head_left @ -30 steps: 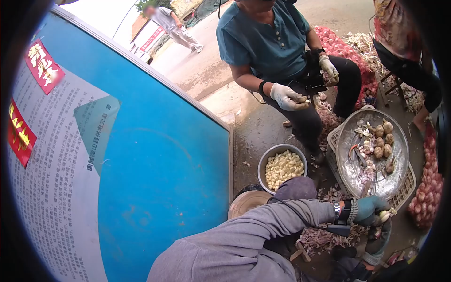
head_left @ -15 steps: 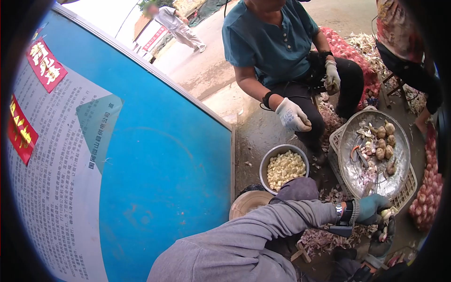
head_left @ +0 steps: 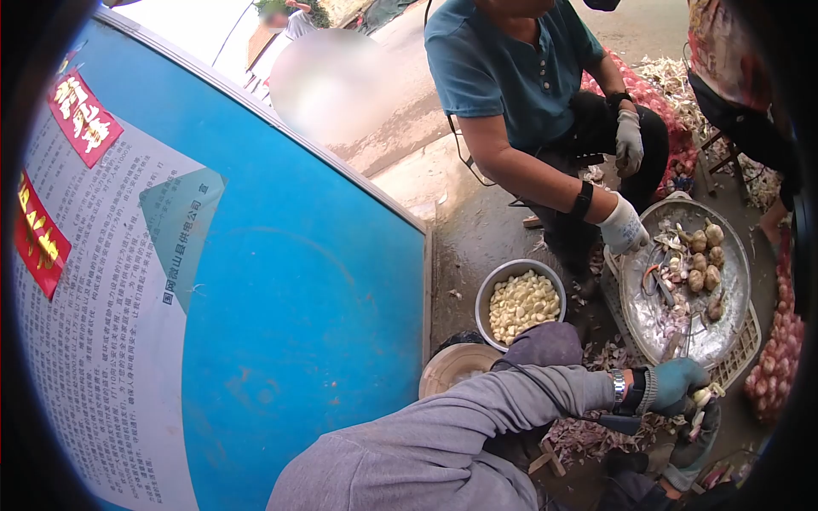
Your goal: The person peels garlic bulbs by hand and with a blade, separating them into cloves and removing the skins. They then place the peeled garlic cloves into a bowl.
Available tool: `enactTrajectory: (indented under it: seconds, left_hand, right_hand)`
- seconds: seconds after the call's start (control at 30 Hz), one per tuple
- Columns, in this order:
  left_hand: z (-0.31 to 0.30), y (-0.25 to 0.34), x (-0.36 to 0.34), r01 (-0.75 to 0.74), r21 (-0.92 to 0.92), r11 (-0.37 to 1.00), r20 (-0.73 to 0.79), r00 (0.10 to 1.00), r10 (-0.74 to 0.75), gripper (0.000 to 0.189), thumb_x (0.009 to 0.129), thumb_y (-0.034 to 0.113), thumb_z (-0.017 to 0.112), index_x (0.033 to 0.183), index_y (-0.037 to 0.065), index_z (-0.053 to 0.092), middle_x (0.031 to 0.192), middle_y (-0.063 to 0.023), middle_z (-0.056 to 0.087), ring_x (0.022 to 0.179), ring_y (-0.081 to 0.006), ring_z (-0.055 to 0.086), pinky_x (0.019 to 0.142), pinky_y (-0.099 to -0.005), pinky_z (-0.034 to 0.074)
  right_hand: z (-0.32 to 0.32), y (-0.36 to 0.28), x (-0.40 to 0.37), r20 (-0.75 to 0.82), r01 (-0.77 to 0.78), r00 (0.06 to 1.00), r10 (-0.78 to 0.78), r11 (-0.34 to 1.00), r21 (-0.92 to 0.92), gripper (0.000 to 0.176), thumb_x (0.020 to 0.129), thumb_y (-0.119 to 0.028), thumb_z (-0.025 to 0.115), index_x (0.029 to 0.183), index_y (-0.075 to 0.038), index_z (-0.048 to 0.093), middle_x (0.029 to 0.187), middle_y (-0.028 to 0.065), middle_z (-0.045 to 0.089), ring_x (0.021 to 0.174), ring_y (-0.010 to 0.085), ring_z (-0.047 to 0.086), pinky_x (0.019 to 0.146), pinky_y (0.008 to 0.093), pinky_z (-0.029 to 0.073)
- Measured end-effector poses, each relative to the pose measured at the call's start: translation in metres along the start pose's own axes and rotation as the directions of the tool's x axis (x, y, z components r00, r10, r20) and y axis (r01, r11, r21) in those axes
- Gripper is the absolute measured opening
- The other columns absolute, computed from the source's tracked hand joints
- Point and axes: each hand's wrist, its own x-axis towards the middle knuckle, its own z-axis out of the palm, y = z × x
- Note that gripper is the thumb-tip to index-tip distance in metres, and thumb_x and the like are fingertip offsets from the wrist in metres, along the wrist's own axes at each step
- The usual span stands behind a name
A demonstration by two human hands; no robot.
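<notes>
My left hand [head_left: 679, 379], in a teal glove with a watch at the wrist, is closed on a partly peeled garlic bulb [head_left: 703, 396] just past the tray's near edge. Just below it, my right hand [head_left: 700, 436], in a dark, worn glove, is closed around a piece of garlic [head_left: 696, 423]. The two hands nearly meet, and their fingertips are partly hidden. A large oval metal tray [head_left: 734, 255] beside them bears several whole garlic bulbs [head_left: 697, 261], loose skins and a tool with an orange part [head_left: 652, 271].
A metal bowl [head_left: 482, 317] holds peeled cloves. Next to it is a round wooden stool top [head_left: 439, 370]. A co-worker's gloved hand [head_left: 624, 228] is at the tray's left rim. Garlic skins [head_left: 588, 434] litter the ground. Red net sacks [head_left: 774, 366] stand right; a blue board [head_left: 298, 341] fills the left.
The co-worker's gloved hand has moved right, from above the bowl to the tray's rim. My hands have stayed near the same place with the garlic. A walker in the background is now blurred out.
</notes>
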Motion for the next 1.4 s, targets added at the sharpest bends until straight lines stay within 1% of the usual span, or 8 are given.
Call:
enactTrajectory:
  seconds: [0.1,0.4,0.47,0.57,0.6,0.67,0.77,1.4]
  left_hand:
    - [0.004,-0.005,0.000,0.012,0.081,0.997,0.011,1.000,-0.013,0.020,0.072,0.011,0.076,0.088,0.002,0.066,0.082,-0.0209,0.066,0.080,-0.0409,0.065,0.070,-0.0447,0.052]
    - [0.001,-0.003,-0.003,0.007,0.066,0.998,0.047,0.999,-0.010,0.017,0.074,0.011,0.075,0.086,0.002,0.065,0.084,-0.0213,0.067,0.081,-0.0422,0.065,0.072,-0.0453,0.052]
    - [0.004,-0.008,-0.004,-0.028,0.033,0.999,0.019,0.999,0.027,0.017,0.074,0.008,0.075,0.088,0.003,0.065,0.084,-0.0208,0.067,0.084,-0.0403,0.066,0.073,-0.0444,0.052]
    - [-0.003,0.001,-0.005,-0.086,0.043,0.995,0.013,0.996,0.086,0.016,0.082,0.004,0.075,0.094,0.002,0.064,0.088,-0.0172,0.067,0.078,-0.0290,0.065,0.072,-0.0377,0.051]
    - [-0.007,0.009,-0.002,0.025,-0.068,0.997,0.089,0.996,-0.019,0.020,0.085,0.004,0.074,0.102,0.001,0.066,0.085,-0.0139,0.066,0.080,-0.0193,0.065,0.073,-0.0357,0.052]
    - [-0.007,0.009,-0.001,0.131,-0.099,0.986,0.161,0.980,-0.114,0.038,0.089,0.001,0.073,0.125,0.000,0.063,0.102,-0.0079,0.071,0.093,-0.0115,0.064,0.085,-0.0289,0.054]
    - [-0.002,-0.003,-0.001,0.113,-0.078,0.991,0.098,0.990,-0.105,0.044,0.086,0.000,0.076,0.128,-0.001,0.062,0.106,-0.0060,0.071,0.097,-0.0102,0.064,0.087,-0.0280,0.054]
    - [0.011,-0.004,-0.017,-0.152,0.206,0.967,0.161,0.980,0.120,0.053,0.082,-0.003,0.077,0.131,0.000,0.059,0.106,-0.0169,0.072,0.094,-0.0224,0.071,0.082,-0.0309,0.055]
  right_hand:
    - [-0.007,0.015,-0.009,0.104,-0.088,0.991,0.080,0.994,0.069,0.057,0.094,-0.016,0.060,0.148,-0.003,0.046,0.149,0.0141,0.048,0.139,0.0264,0.044,0.117,0.0386,0.032]
    - [-0.004,-0.013,0.005,0.076,-0.019,0.997,0.018,1.000,0.004,0.052,0.091,-0.003,0.052,0.143,-0.002,0.052,0.141,0.0117,0.054,0.126,0.0222,0.055,0.103,0.0350,0.046]
    - [0.006,-0.015,0.007,0.106,-0.383,0.923,0.370,0.854,0.351,0.043,0.098,-0.011,0.051,0.140,-0.002,0.054,0.137,0.0106,0.057,0.116,0.0196,0.060,0.095,0.0312,0.050]
    - [0.004,-0.077,0.038,0.107,0.029,0.994,-0.019,0.994,-0.101,0.037,0.099,-0.017,0.055,0.132,0.000,0.059,0.120,0.0178,0.064,0.102,0.0283,0.065,0.087,0.0386,0.053]
    - [0.004,-0.074,0.041,0.155,-0.532,0.841,0.518,0.740,0.412,0.038,0.100,-0.021,0.057,0.130,0.004,0.059,0.111,0.0151,0.066,0.096,0.0221,0.066,0.079,0.0339,0.055]
    - [0.002,-0.092,0.050,0.206,-0.651,0.678,0.706,0.446,0.614,0.040,0.101,-0.031,0.059,0.124,0.001,0.063,0.095,0.0052,0.066,0.079,0.0075,0.061,0.058,0.0195,0.047]
    - [-0.004,-0.082,0.044,0.084,-0.472,0.871,0.483,0.781,0.408,0.050,0.098,-0.043,0.062,0.123,0.000,0.064,0.093,0.0038,0.068,0.075,0.0069,0.062,0.063,0.0217,0.051]
    - [-0.011,-0.119,0.050,0.190,-0.536,0.817,0.544,0.596,0.599,0.047,0.097,-0.038,0.066,0.116,0.005,0.067,0.096,0.0063,0.071,0.090,0.0106,0.063,0.080,0.0257,0.051]
